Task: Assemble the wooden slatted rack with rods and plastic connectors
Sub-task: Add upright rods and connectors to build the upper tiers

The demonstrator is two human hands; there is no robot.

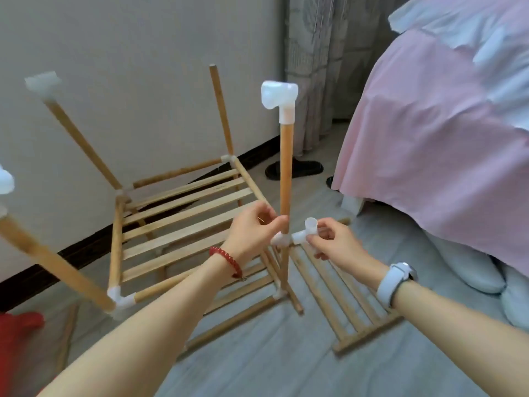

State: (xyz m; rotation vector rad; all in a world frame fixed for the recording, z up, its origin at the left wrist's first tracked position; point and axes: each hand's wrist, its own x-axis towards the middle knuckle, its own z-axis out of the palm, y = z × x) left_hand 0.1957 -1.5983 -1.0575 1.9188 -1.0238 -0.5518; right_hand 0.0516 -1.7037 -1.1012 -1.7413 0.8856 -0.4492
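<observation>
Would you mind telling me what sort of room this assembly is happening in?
Most likely a bedroom: a bed with pink bedding stands at the right, a curtain hangs beside it, and dark slippers lie on the floor.

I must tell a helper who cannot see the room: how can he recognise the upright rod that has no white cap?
Start at the wooden slatted rack by the grey wall. Four rods rise from its corners. The bare rod stands at the far right corner, nearest the curtain; only its top lacks a white connector.
</observation>
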